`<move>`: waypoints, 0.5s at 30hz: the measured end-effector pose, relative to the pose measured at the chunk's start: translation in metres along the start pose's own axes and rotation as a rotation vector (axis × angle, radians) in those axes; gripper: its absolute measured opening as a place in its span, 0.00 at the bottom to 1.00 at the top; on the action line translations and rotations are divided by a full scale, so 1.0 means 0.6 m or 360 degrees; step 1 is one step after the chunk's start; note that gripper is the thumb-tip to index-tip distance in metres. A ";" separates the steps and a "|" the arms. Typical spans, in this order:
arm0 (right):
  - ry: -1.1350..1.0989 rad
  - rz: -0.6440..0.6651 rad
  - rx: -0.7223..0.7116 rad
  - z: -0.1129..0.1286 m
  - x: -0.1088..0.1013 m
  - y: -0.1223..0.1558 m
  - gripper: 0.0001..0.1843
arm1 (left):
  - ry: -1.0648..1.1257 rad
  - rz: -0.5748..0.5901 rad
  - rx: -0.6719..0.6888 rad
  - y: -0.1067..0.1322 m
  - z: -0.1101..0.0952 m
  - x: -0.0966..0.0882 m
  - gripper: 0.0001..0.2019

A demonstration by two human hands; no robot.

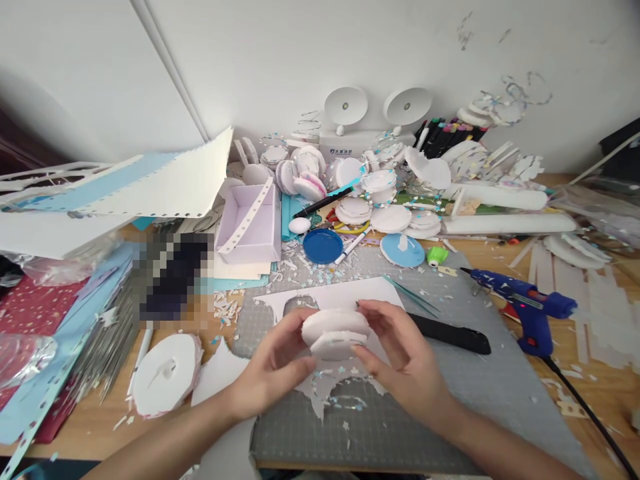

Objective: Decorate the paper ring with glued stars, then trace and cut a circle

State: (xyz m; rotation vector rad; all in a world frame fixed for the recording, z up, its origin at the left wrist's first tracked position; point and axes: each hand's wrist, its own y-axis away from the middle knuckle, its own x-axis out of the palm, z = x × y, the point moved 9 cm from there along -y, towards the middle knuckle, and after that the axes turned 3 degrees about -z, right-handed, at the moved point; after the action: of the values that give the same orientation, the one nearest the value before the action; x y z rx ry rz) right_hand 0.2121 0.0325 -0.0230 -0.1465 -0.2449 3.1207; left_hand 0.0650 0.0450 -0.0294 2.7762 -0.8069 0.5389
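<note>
Between my hands is a pair of round white foam discs [336,325], one behind the other, held above the grey cutting mat [440,383]. My left hand [280,353] grips their left edge, its thumb low in front. On the opposite edge, my right hand [407,350] has its thumb and fingers closed around them. Underneath and behind lies a white foam sheet [360,293] with round pieces cut out. Small white and blue scraps are scattered below the discs. A black-handled tool [455,333] rests just beyond my right hand, near blue tweezers [413,297].
A blue glue gun [530,303] with its cord lies at the right. Behind the mat's middle are a blue lid [323,247], a lilac box [250,223] and piles of foam discs [377,180]. A thick white foam ring [167,375] lies at left.
</note>
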 end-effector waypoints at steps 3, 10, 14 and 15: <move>0.0007 0.0028 -0.0014 0.000 0.002 0.000 0.24 | -0.0121 0.0036 0.0088 0.003 0.000 0.001 0.20; 0.0069 0.0188 -0.0054 0.003 0.017 0.001 0.23 | -0.0379 -0.0083 0.0039 0.007 0.014 -0.006 0.21; 0.0146 0.0349 -0.0053 0.004 0.030 0.005 0.24 | -0.0398 -0.0156 -0.0057 0.007 0.014 -0.006 0.19; 0.0154 0.0383 -0.0043 0.004 0.033 0.005 0.24 | -0.0380 -0.0159 -0.0055 0.006 0.012 -0.006 0.19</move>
State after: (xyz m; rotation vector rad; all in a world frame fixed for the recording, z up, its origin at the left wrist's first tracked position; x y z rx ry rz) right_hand 0.1924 0.0293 -0.0231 -0.3520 -0.2884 3.3361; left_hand 0.0620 0.0416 -0.0372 2.8655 -0.7095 0.1757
